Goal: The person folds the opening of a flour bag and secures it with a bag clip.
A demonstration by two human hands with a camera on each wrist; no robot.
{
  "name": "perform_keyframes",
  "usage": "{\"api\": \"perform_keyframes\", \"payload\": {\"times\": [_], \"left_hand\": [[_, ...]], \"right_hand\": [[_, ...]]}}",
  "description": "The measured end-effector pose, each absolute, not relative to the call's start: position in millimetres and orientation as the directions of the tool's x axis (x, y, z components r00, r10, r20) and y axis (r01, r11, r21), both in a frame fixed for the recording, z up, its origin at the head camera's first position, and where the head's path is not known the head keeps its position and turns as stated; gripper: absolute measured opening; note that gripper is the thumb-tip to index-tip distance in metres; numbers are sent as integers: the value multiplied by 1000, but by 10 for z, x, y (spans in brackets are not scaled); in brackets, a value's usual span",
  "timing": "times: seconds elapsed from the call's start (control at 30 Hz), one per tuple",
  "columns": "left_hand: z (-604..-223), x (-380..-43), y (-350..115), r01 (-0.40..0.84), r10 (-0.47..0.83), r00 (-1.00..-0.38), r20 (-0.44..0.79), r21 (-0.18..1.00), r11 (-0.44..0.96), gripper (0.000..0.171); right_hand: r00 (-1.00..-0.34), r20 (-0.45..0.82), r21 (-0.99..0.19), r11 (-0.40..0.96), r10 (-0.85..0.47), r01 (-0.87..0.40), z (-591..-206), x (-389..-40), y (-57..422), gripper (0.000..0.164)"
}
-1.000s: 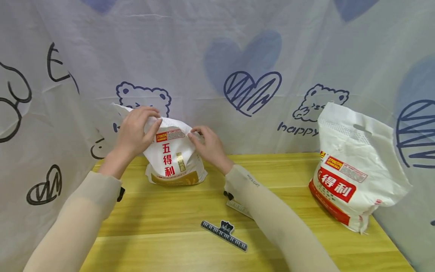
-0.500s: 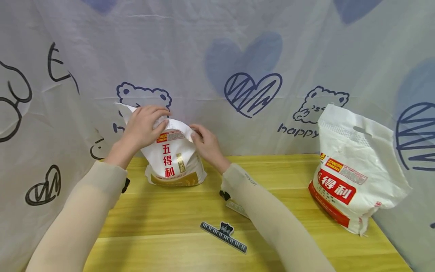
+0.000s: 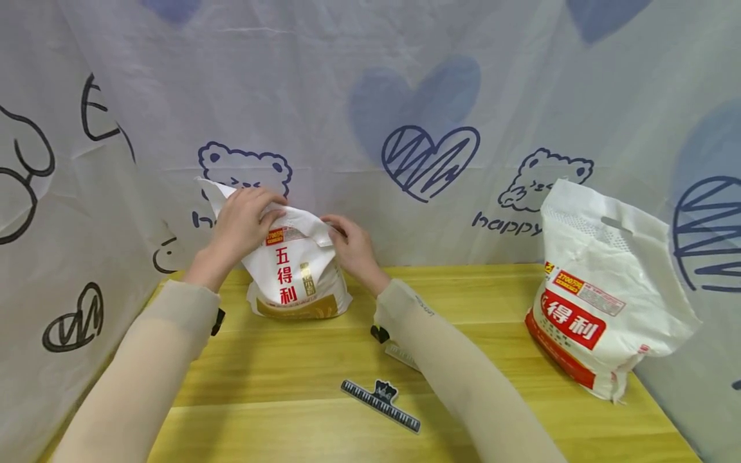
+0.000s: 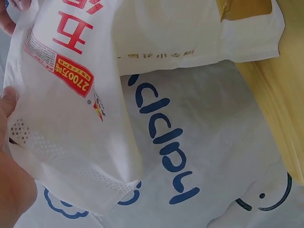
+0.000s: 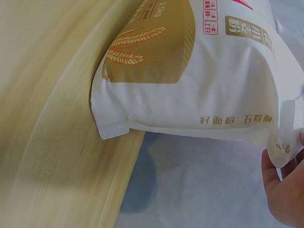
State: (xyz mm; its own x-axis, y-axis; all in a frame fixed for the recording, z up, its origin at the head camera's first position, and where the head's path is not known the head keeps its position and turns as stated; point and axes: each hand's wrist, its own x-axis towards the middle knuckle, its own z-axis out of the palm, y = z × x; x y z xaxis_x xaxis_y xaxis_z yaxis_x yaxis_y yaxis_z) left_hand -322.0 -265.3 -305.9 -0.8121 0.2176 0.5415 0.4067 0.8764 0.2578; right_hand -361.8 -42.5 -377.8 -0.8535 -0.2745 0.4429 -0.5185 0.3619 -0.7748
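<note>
A white flour bag [image 3: 309, 263] with red characters and a gold base band stands upright on the wooden table [image 3: 278, 386], at its back left. My left hand [image 3: 246, 218] grips the bag's top edge from the left, thumb at the front; the left wrist view shows the thumb pressed on the white plastic near the perforated strip. At the top's right end, my right hand [image 3: 354, 247] pinches the folded-over rim, and in the right wrist view its fingers [image 5: 270, 171] lie around that corner. The left top corner of the bag sticks up beyond my left hand.
A second flour bag [image 3: 579, 321] with a red base leans at the table's right. A piano-key patterned clip [image 3: 381, 405] lies at front centre. A pale clip-like strip [image 3: 401, 355] is partly under my right sleeve. Printed curtains [image 3: 347, 83] stand behind and at left.
The bag's top rim has folded forward and down into a wider white flap. My left hand has shifted slightly right; my right hand has stayed at the right corner.
</note>
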Motion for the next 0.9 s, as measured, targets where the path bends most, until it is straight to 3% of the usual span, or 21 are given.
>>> {"api": "perform_keyframes", "payload": {"times": [0.3,0.9], "left_hand": [[-3137,-3232,-2648,397,160,-815,557,334,855,17],[-3134,-3206,-2664,384,160,-815,557,312,869,17]], "right_hand": [[-861,453,-785,354,-233,-509,-3816,-3596,-413,29],[-856,461,-724,457,-235,-516,-3778,-3538,-382,42]]}}
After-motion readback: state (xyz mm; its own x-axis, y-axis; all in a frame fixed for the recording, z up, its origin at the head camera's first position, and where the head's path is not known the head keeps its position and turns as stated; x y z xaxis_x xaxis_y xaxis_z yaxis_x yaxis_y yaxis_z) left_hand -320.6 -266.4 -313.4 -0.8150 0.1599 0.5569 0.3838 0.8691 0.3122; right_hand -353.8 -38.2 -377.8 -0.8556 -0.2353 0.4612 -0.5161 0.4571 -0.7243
